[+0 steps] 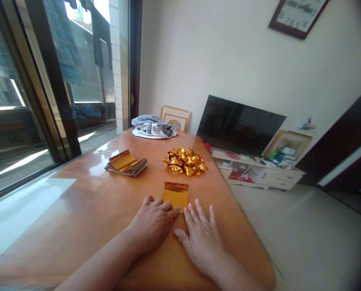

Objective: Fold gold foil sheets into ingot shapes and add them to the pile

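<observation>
Foil sheet [176, 196], gold, one, lies flat on the worktop [86, 210] just ahead of both hands; its far edge curls up slightly. Left hand [151, 222] rests palm down, fingers loosely together, fingertips touching the sheet's near left edge. Right hand [201, 234] lies palm down, fingers spread, index tip at the sheet's near right corner. Neither hand pinches anything.

Worktop: glossy orange-brown wood, rounded right edge, strong glare patch at near left. Sunlight comes through the glass door [47, 81] on the left.

Count on worktop: one stack [126, 163] of gold sheets, left of centre, well apart from the hands; one pile [185, 161] of crumpled gold foil pieces, beyond the sheet, number of pieces cannot be told; one grey cloth [153, 127] at the far end.

Room: pale wall, pale floor. One dark TV [239, 125] leans on a low white cabinet [259, 171] with small items on top, too small to identify. Two framed pictures: one frame [176, 117] behind the cloth, one frame [288, 143] right of the TV. One clock [298, 14] high on the wall, partly cut off.
</observation>
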Demonstrator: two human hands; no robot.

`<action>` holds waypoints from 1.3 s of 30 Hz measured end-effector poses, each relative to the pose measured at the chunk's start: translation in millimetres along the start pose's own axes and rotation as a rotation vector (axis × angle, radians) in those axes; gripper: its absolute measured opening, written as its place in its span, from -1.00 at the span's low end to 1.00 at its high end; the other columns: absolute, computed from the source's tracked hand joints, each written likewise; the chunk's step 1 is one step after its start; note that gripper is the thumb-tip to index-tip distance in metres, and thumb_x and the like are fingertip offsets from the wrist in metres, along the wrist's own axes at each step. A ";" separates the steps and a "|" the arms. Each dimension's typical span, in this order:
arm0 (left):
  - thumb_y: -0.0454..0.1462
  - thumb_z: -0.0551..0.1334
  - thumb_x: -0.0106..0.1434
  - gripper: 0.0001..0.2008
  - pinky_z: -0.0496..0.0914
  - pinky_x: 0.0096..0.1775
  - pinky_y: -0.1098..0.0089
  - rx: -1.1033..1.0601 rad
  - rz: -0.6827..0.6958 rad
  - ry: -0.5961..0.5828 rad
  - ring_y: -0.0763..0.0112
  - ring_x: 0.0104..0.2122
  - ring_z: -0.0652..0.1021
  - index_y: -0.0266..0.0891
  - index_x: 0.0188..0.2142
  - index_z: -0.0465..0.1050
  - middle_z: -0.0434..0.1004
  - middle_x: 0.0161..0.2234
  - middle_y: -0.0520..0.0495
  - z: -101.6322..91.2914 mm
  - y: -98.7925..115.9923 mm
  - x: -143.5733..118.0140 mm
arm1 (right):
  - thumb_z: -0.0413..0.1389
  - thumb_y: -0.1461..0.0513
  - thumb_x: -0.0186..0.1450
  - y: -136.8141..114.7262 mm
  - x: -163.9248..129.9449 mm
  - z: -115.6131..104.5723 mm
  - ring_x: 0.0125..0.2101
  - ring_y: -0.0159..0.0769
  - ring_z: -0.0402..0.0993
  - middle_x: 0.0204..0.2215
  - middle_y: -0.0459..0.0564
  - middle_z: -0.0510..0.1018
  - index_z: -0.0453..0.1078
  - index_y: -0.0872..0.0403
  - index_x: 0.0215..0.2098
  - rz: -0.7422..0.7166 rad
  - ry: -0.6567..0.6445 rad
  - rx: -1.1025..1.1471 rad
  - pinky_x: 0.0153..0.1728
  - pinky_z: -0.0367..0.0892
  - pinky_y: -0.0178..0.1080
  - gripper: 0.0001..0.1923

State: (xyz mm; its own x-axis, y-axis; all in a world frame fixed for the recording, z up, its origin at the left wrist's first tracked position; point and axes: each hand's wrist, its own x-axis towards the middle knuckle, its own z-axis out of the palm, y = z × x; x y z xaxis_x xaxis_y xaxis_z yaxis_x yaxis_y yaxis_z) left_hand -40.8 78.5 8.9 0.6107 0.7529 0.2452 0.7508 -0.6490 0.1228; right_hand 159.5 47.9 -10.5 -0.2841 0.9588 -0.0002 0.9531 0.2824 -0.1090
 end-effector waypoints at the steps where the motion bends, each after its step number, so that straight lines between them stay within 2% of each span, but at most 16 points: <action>1: -0.13 0.05 0.47 -0.70 0.15 -0.08 0.11 0.002 -0.002 -0.001 0.19 -0.18 0.47 0.02 0.07 0.47 0.53 -0.19 -0.08 -1.1 1.6 -0.2 | -0.29 -0.23 0.44 -0.9 -0.1 -0.1 0.46 0.01 -0.40 0.42 0.13 0.06 0.05 0.11 0.44 0.006 0.000 -0.001 0.32 -0.65 0.29 -0.17; 6: -0.03 0.07 0.45 -0.70 0.17 -0.05 0.09 -0.012 -0.011 -0.003 0.17 -0.15 0.47 0.02 -0.02 0.52 0.53 -0.18 -0.07 -3.2 3.0 -0.8 | -0.31 -0.23 0.44 -3.7 -0.7 -2.7 0.46 0.02 -0.40 0.41 0.12 0.09 0.07 0.12 0.44 0.004 -0.006 -0.001 0.32 -0.63 0.29 -0.17; 13: -0.09 0.12 0.43 -0.73 0.10 0.11 -0.07 -0.051 -0.029 -0.010 0.13 -0.07 0.49 0.05 0.01 0.53 0.58 -0.12 -0.06 -4.5 -7.5 -4.8 | -0.29 -0.24 0.43 -3.0 0.4 -4.4 0.46 0.01 -0.39 0.42 0.09 0.08 0.04 0.10 0.45 -0.004 -0.028 -0.007 0.33 -0.62 0.29 -0.16; 19: -0.10 0.15 0.40 -0.76 0.08 0.16 -0.15 -0.059 -0.096 -0.023 0.04 0.04 0.47 0.02 -0.10 0.58 0.63 -0.11 -0.05 -11.2 -11.2 -10.7 | -0.29 -0.24 0.43 -3.2 1.5 -3.7 0.46 0.00 -0.37 0.42 0.10 0.07 0.04 0.10 0.45 0.002 -0.042 0.002 0.34 -0.57 0.28 -0.16; 22: -0.11 0.15 0.40 -0.75 -0.04 0.22 -0.27 -0.058 -0.130 -0.033 -0.06 0.19 0.39 0.03 -0.06 0.58 0.63 -0.03 -0.04 -11.6 -13.4 -14.0 | -0.30 -0.24 0.43 -2.4 1.7 -2.8 0.46 -0.01 -0.36 0.42 0.10 0.05 0.04 0.10 0.45 0.003 -0.040 0.006 0.34 -0.58 0.27 -0.16; 26: -0.12 0.12 0.41 -0.70 -0.13 0.26 -0.33 -0.081 -0.145 -0.059 -0.09 0.30 0.29 0.05 0.04 0.54 0.59 0.11 -0.02 -9.5 -16.2 -18.1 | -0.30 -0.23 0.43 -1.6 1.4 -2.6 0.46 -0.01 -0.35 0.42 0.10 0.05 0.04 0.10 0.45 -0.001 -0.037 0.005 0.34 -0.60 0.27 -0.16; 33: -0.09 0.13 0.41 -0.65 -0.24 0.28 -0.37 -0.072 -0.116 -0.048 -0.13 0.33 0.25 0.07 0.13 0.50 0.53 0.17 0.01 -2.4 -19.2 -21.9 | -0.26 -0.24 0.43 -1.6 0.1 -3.4 0.46 0.01 -0.35 0.41 0.11 0.07 0.08 0.10 0.44 -0.003 -0.017 0.000 0.33 -0.63 0.28 -0.17; 39: -0.06 0.13 0.41 -0.62 -0.25 0.30 -0.34 -0.063 -0.109 -0.041 -0.10 0.33 0.25 0.06 0.17 0.45 0.51 0.19 -0.04 2.4 -21.1 -26.3 | -0.24 -0.23 0.43 -0.8 -2.0 -3.9 0.46 0.02 -0.35 0.41 0.12 0.10 0.10 0.09 0.43 0.002 -0.004 -0.003 0.33 -0.64 0.29 -0.18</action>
State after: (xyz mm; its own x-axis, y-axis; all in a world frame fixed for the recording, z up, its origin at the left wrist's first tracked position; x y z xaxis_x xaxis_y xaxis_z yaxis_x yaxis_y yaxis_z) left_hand -72.1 72.7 -2.4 0.5370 0.8223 0.1883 0.7967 -0.5678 0.2072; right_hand 159.8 45.9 -6.5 -0.2825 0.9593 -0.0048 0.9540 0.2804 -0.1065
